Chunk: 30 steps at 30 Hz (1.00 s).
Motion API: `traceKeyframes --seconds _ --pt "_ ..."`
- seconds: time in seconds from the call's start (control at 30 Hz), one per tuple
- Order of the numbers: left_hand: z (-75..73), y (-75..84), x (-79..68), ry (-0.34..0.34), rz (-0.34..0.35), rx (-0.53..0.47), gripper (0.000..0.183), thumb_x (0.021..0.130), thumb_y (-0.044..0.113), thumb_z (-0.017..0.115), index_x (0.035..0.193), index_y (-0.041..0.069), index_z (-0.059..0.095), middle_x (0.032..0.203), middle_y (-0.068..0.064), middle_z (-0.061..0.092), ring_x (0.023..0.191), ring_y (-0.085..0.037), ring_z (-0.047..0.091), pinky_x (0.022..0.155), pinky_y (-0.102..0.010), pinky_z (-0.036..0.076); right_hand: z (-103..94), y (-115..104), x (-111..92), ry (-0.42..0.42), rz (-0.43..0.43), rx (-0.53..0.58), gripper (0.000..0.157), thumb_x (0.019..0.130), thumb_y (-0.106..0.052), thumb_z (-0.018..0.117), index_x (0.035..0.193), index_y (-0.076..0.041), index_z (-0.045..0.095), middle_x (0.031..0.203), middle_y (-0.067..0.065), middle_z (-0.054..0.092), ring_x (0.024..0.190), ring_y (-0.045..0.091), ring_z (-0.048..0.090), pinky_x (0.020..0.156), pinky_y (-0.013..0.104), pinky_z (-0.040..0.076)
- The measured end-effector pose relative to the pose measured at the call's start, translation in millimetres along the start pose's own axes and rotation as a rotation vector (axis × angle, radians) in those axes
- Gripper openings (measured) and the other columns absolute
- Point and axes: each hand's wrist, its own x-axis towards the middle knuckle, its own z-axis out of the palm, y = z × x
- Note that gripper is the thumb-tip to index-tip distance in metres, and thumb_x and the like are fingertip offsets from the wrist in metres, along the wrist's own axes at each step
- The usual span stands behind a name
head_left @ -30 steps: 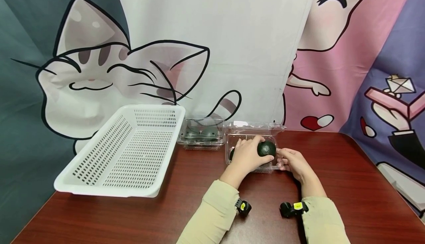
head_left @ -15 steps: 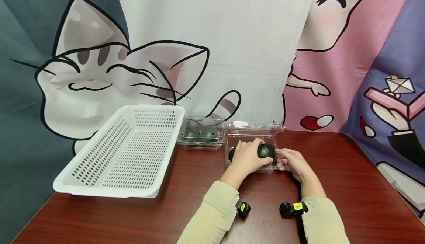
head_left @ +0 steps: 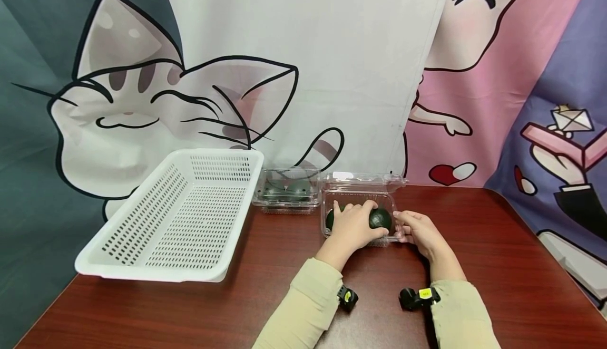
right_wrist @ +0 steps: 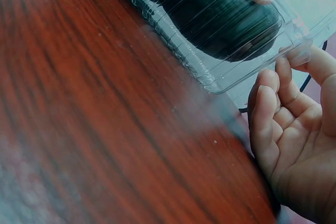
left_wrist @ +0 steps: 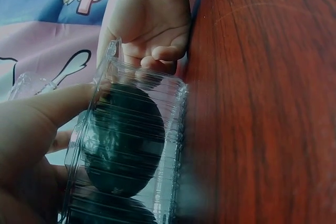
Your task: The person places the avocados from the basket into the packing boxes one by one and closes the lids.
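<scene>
A dark green avocado sits at the right side of an open clear plastic clamshell container. My left hand reaches in over the front wall, its thumb and index finger curved around the avocado. Partly behind that hand, a second avocado lies at the container's left side. My right hand pinches the container's right rim between thumb and fingers, as the right wrist view also shows. Through the ribbed wall in the left wrist view, the gripped avocado appears low in the container.
The container's lid leans back toward the printed curtain. Left of it, a closed clear container holds dark green fruit. A white perforated basket stands on the left of the reddish wooden table.
My left hand has lowered the avocado slightly into the container, and its outer fingers have spread, showing more of the second avocado. The right hand keeps its hold on the rim.
</scene>
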Motion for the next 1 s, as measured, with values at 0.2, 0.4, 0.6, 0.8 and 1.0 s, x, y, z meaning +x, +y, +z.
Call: traceKeyframes --seconds 0.2,0.4,0.6,0.8,1.0 --pt "0.3 0.3 0.4 -0.022 -0.004 0.01 0.059 0.078 0.061 0.062 0.127 0.03 0.05 0.113 0.004 0.062 0.11 -0.017 0.052 0.105 -0.057 0.015 0.1 -1.0 -0.4 -0.008 -0.007 -0.004 0.029 0.094 -0.023 0.053 0.066 -0.016 0.057 0.062 -0.001 0.051 0.052 0.008 0.053 0.051 0.022 0.048" --pt "0.8 0.5 0.2 -0.038 -0.013 0.025 0.058 0.079 0.061 0.06 0.128 0.03 0.051 0.116 0.005 0.061 0.113 -0.017 0.05 0.105 -0.058 0.015 0.2 -1.3 -0.6 -0.009 -0.002 0.0 0.029 0.094 -0.022 0.052 0.066 -0.017 0.057 0.062 -0.001 0.051 0.052 0.008 0.053 0.051 0.022 0.048" --pt "-0.7 0.9 -1.3 -0.052 -0.013 0.028 0.057 0.08 0.06 0.059 0.128 0.03 0.052 0.118 0.006 0.06 0.114 -0.017 0.05 0.104 -0.058 0.015 0.9 -1.5 -0.6 -0.002 0.004 -0.001 0.029 0.094 -0.022 0.052 0.066 -0.016 0.056 0.062 -0.001 0.051 0.052 0.008 0.053 0.051 0.022 0.048" --pt "-2.2 1.1 -1.3 -0.064 -0.014 0.031 0.056 0.081 0.059 0.058 0.129 0.031 0.052 0.119 0.01 0.059 0.115 -0.017 0.049 0.104 -0.058 0.015 1.2 -1.8 -0.5 -0.007 0.002 0.0 0.028 0.094 -0.022 0.052 0.067 -0.016 0.056 0.062 -0.001 0.051 0.052 0.008 0.053 0.05 0.022 0.047" --pt "-2.7 1.0 -0.6 -0.084 -0.006 0.042 0.056 0.082 0.061 0.055 0.131 0.034 0.051 0.121 0.013 0.058 0.115 -0.018 0.048 0.104 -0.058 0.014 0.4 -1.6 -0.3 -0.012 0.0 0.0 0.027 0.094 -0.023 0.053 0.069 -0.016 0.057 0.062 -0.001 0.051 0.052 0.008 0.053 0.051 0.022 0.047"
